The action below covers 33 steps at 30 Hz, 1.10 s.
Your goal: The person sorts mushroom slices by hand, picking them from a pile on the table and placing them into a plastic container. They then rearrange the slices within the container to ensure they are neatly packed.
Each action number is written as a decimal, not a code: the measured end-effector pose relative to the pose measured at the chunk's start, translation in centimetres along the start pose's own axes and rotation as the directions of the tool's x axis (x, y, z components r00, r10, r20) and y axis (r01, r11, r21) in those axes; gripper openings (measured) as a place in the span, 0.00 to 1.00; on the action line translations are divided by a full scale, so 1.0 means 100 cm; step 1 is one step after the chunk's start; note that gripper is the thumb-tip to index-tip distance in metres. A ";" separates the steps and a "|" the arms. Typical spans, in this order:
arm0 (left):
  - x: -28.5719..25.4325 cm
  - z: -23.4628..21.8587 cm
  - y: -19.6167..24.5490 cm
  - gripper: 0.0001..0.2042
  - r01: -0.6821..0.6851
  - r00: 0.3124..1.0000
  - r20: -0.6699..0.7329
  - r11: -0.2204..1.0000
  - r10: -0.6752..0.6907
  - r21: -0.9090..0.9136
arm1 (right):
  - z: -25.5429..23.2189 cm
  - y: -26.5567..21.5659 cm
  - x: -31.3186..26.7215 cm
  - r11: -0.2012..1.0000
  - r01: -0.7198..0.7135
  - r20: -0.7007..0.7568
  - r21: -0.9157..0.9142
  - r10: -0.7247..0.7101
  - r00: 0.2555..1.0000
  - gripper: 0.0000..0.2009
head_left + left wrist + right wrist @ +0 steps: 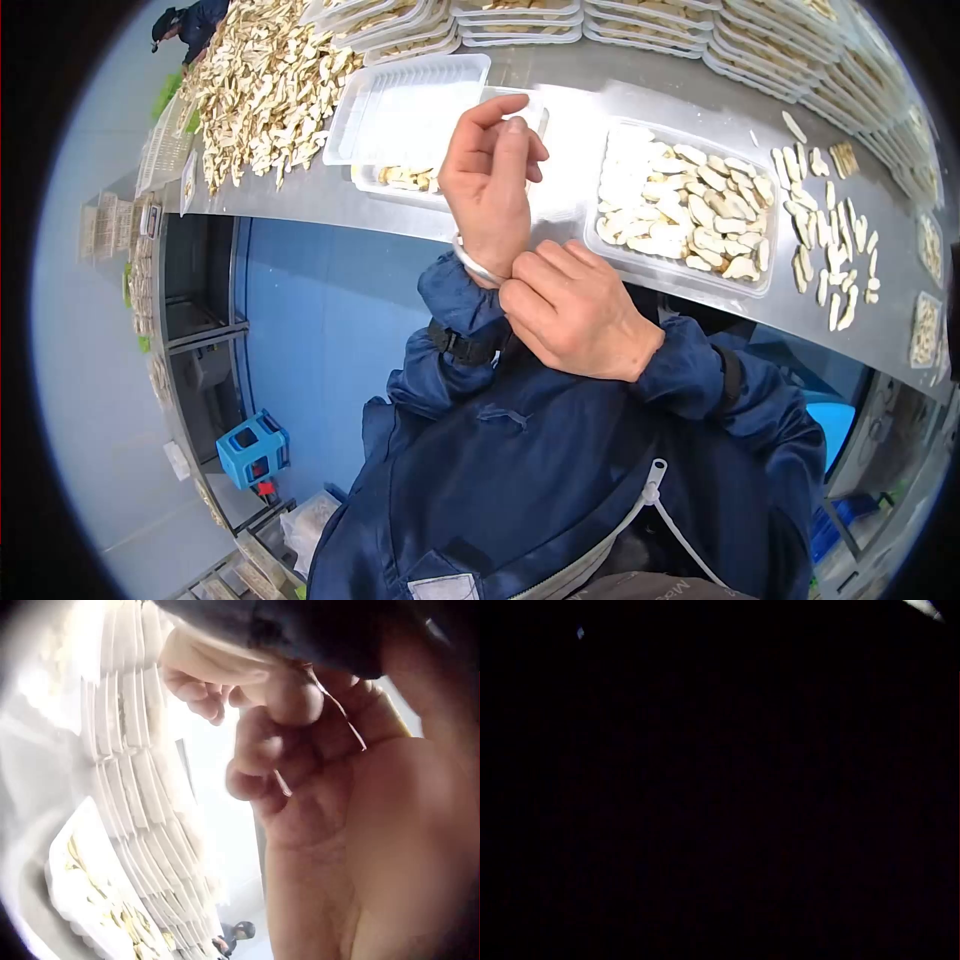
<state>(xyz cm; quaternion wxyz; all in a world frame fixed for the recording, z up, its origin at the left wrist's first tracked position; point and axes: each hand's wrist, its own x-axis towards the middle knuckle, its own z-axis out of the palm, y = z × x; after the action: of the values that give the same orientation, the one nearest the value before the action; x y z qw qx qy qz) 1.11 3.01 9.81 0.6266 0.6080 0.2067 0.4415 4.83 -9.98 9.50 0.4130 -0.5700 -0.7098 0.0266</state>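
Observation:
My left hand (492,185) is raised over the metal table, palm side up, its fingers loosely bent with nothing in them. Round its wrist sits a pale bracelet (472,262), at the edge of the dark blue sleeve. My right hand (580,312) grips the bracelet at the wrist with curled fingers; its thumb is hidden. A clear plastic tray (592,232) of sliced mushrooms (712,212) lies just beyond the right hand. Behind the left hand, an empty clear tray (400,110) overlaps another tray holding slices. In the left wrist view, a palm (405,825) and bent fingers fill the right side.
Stacked trays of slices (640,25) line the table's back. A large heap of slices (265,90) covers the left end, and loose slices (840,235) lie at right. A blue stool (252,448) stands on the floor. The right wrist view is almost wholly dark.

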 end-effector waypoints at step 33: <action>-0.009 -0.008 0.003 0.11 0.636 0.750 0.337 0.478 -0.569 -0.606 | -0.032 0.006 0.001 0.685 -0.419 0.253 0.596 0.335 0.908 0.12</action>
<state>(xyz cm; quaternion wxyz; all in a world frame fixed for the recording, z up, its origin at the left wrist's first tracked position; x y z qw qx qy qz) -0.04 2.71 9.76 0.9279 0.2364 0.1989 0.2088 7.28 -11.10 11.39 0.5220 -0.5263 -0.5495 0.3856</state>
